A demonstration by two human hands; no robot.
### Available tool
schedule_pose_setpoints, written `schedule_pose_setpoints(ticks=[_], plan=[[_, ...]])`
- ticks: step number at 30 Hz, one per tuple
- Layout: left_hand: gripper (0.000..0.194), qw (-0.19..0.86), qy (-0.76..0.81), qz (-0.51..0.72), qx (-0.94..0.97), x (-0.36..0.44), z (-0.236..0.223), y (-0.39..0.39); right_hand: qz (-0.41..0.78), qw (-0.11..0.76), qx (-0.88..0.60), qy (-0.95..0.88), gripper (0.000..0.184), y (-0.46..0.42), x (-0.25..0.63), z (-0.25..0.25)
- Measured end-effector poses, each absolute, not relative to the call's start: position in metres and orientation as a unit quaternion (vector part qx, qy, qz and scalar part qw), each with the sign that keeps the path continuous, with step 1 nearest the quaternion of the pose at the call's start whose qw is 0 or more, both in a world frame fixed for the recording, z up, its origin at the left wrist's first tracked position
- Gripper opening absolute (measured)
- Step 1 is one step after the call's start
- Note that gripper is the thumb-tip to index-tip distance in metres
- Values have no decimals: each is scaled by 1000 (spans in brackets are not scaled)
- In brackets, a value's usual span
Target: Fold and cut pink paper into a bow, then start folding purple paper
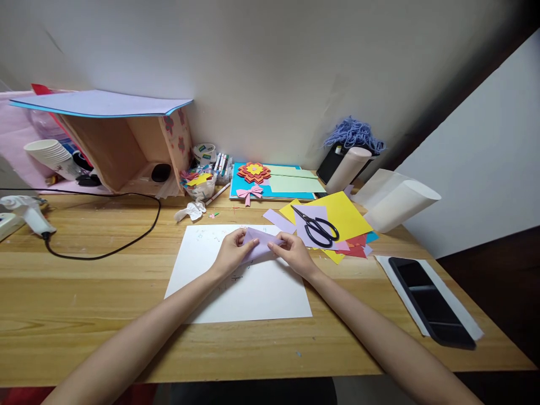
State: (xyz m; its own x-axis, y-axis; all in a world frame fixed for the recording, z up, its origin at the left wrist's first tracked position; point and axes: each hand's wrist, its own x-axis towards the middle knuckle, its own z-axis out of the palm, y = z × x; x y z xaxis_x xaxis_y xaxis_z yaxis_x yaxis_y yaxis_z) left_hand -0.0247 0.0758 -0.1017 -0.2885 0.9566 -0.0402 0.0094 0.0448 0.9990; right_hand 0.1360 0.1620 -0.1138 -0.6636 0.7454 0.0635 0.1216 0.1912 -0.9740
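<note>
Between my two hands is a piece of purple paper (262,251), folded, with a pointed lower edge. My left hand (230,251) pinches its left side, thumb on top. On the right side, my right hand (294,253) pinches it between thumb and fingers. Beneath lies a white sheet (248,304) flat on the wooden table, marked with small dark specks. Just right of my right hand, black-handled scissors (320,232) rest on purple and yellow paper (348,216).
Behind are a paper flower (253,172) and pink bow (250,194) on a blue board. A phone (430,301) lies at right, paper rolls (400,205) behind it. At left are a glue gun (27,214) with a black cord and an open cardboard box (122,149).
</note>
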Motion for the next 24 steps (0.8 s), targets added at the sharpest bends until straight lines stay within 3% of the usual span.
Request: schedule_pose_setpoints(ticks=[10, 13, 16, 18, 22, 24], plan=[[33, 312, 645, 489, 497, -24, -106, 74, 561, 289, -316, -708, 28, 159, 134, -114], [34, 316, 640, 491, 500, -23, -103, 73, 602, 333, -329, -647, 29, 155, 131, -111], [35, 328, 634, 523, 466, -18, -101, 70, 669, 372, -329, -554, 51, 148, 128, -106], [37, 340, 631, 541, 440, -14, -100, 69, 698, 351, -319, -536, 59, 142, 126, -103], [41, 361, 620, 549, 430, -7, -100, 66, 702, 287, -324, -566, 35, 137, 124, -101], [41, 363, 622, 541, 434, -6, -100, 66, 698, 290, -333, -564, 32, 138, 123, -101]])
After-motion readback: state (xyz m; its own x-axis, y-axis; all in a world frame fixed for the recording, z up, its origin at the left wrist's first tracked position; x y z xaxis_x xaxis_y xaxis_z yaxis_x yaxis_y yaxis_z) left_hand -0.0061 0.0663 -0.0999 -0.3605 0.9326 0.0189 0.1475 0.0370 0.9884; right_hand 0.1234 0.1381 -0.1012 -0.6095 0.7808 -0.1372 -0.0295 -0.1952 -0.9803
